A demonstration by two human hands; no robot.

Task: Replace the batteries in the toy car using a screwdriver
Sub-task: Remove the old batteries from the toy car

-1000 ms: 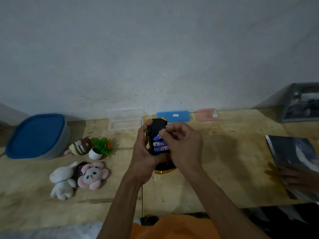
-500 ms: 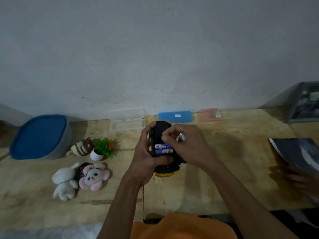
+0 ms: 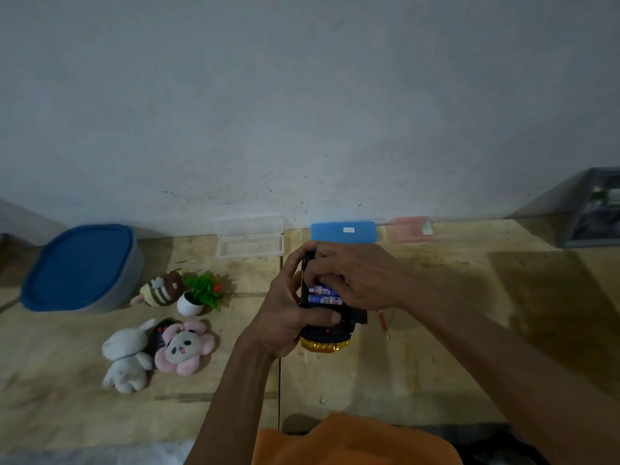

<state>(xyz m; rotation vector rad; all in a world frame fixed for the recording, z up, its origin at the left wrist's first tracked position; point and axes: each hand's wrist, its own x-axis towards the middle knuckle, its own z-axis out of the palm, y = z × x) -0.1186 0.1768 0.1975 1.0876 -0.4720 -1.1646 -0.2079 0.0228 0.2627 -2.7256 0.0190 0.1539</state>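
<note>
My left hand (image 3: 285, 317) grips the black toy car (image 3: 330, 333) upside down above the wooden table (image 3: 436, 364), thumb across its underside. The car's gold front end points toward me. Two blue-and-white batteries (image 3: 323, 295) lie side by side in the uncovered compartment. My right hand (image 3: 355, 276) is curled over the compartment's far slot, fingertips pressing on a third battery that is mostly hidden. A thin red screwdriver (image 3: 383, 325) lies on the table just right of the car.
A blue-lidded tub (image 3: 80, 266) stands at far left. A clear box (image 3: 250, 246), a blue case (image 3: 344, 232) and a pink case (image 3: 411, 229) line the wall. Plush toys (image 3: 183, 347) and a small potted plant (image 3: 201, 293) lie left of my hands.
My right hand pulled a battery out to the right, then came back over the compartment's far slot. The car stayed in my left hand. The other person's hand at right has left the view.
</note>
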